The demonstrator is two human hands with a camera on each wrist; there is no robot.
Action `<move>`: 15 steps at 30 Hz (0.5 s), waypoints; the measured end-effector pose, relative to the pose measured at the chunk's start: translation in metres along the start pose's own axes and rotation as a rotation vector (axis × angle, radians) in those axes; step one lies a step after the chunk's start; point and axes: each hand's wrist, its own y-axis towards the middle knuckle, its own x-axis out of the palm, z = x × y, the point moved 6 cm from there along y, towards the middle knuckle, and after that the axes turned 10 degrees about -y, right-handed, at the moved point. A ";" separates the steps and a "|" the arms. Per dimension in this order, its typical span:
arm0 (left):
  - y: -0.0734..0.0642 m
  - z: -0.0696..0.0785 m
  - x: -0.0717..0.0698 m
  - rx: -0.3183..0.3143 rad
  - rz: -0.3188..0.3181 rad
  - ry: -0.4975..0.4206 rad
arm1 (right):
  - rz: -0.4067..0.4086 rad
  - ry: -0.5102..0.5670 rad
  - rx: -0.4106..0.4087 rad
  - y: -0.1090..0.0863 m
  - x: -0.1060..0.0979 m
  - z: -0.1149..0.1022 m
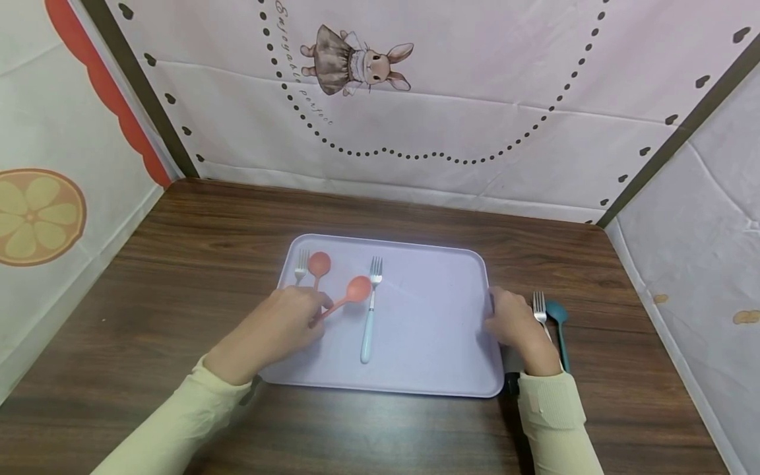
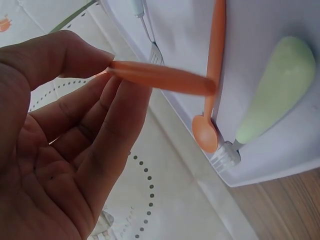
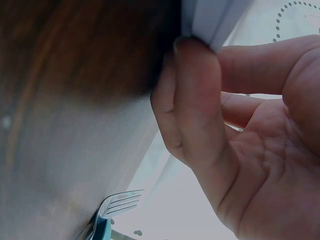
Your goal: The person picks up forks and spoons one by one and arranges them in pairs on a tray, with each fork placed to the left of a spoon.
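Observation:
My left hand point(image 1: 276, 333) pinches an orange spoon point(image 1: 359, 289) by its handle, with the bowl pointing right over a pale lilac tray point(image 1: 439, 316). In the left wrist view, thumb and fingertips grip the handle end. A second orange spoon point(image 1: 319, 263) lies on the tray's left side, beside a fork with a thick light-green handle point(image 2: 280, 90). Right of the held spoon lies a fork with a pale blue handle point(image 1: 367, 333). My right hand point(image 1: 522, 326) pinches the tray's right rim between thumb and fingers, as the right wrist view shows.
Outside the tray on the right, a fork point(image 1: 539, 305) and a teal spoon point(image 1: 557, 311) lie on the brown wooden table point(image 1: 196, 284). A black-handled item point(image 1: 511, 382) is partly hidden under my right wrist. Printed cloth walls point(image 1: 475, 119) stand behind and at both sides.

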 end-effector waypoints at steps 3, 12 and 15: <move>0.001 0.002 0.001 0.001 0.000 -0.011 | -0.003 -0.005 0.003 0.001 0.000 0.000; 0.004 0.009 0.008 0.061 0.000 0.023 | 0.003 0.001 -0.002 0.000 0.000 0.000; 0.005 0.011 0.012 0.068 -0.010 0.018 | 0.000 0.001 -0.001 0.000 0.001 0.000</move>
